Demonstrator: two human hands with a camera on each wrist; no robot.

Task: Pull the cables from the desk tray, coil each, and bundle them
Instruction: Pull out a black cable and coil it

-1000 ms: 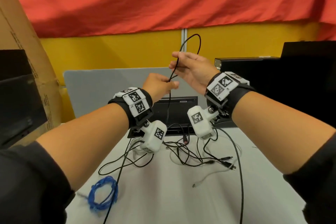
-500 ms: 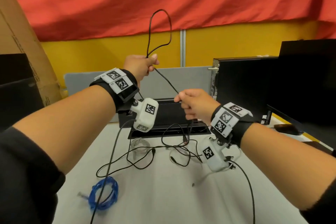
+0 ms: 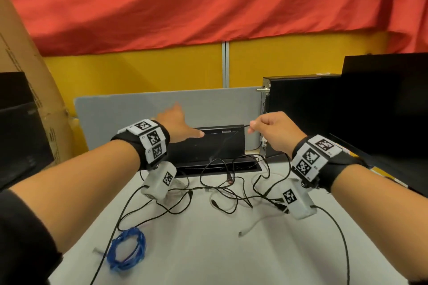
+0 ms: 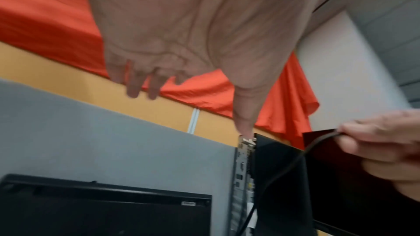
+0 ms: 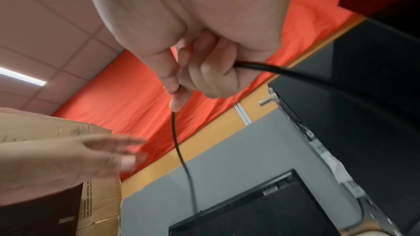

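Observation:
My right hand (image 3: pixel 253 126) pinches a thin black cable (image 3: pixel 228 140) between thumb and forefinger, above the desk tray (image 3: pixel 250 167). From the pinch the cable drops left toward the tray's raised black lid (image 3: pixel 196 146). In the right wrist view the right hand (image 5: pixel 176 94) grips the black cable (image 5: pixel 179 150), and a second strand leaves the fist to the right. My left hand (image 3: pixel 183 122) hovers open with spread fingers, left of the cable and not touching it. The left wrist view shows the left hand (image 4: pixel 181 85) holding nothing. A tangle of black cables (image 3: pixel 231 192) lies on the white table in front of the tray.
A coiled blue cable (image 3: pixel 127 247) lies at the near left of the table, and a loose white cable (image 3: pixel 254 222) at the centre right. A grey divider (image 3: pixel 129 109) stands behind the tray. A black computer case (image 3: pixel 301 118) is at the right, a cardboard box (image 3: pixel 27 90) at the left.
My left hand has let go of the raised cable loop, dropped and opened. The right hand keeps its pinch on the black cable and has shifted slightly right.

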